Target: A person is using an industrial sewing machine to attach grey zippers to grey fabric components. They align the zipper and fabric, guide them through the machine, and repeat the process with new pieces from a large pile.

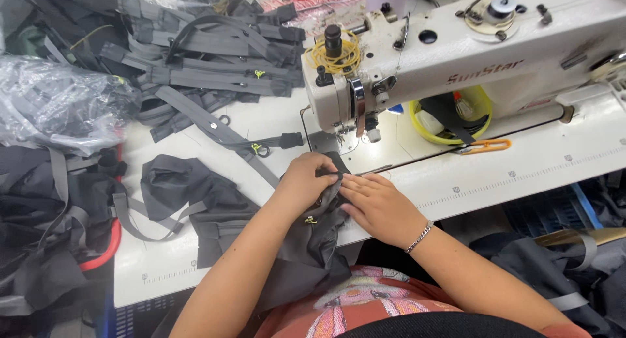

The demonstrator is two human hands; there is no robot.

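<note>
The dark grey fabric piece (312, 243) lies across the near edge of the white sewing table (521, 162), its upper end just in front of the needle area of the white sewing machine (456, 57) and its lower part hanging toward our lap. Our left hand (305, 181) is closed on the upper end of the fabric piece, fingers curled over it and pinching a fold with a grey strap. Our right hand (378, 204) lies flat beside it, fingers together and extended, pressing the cloth down; the fingertips touch the left hand. On the right wrist we see a thin chain bracelet (420, 237). A heap of grey straps (208, 57) sits at the far left of the table, well apart from our hands, and orange scissors (486, 146) lie near the machine's base.
</note>
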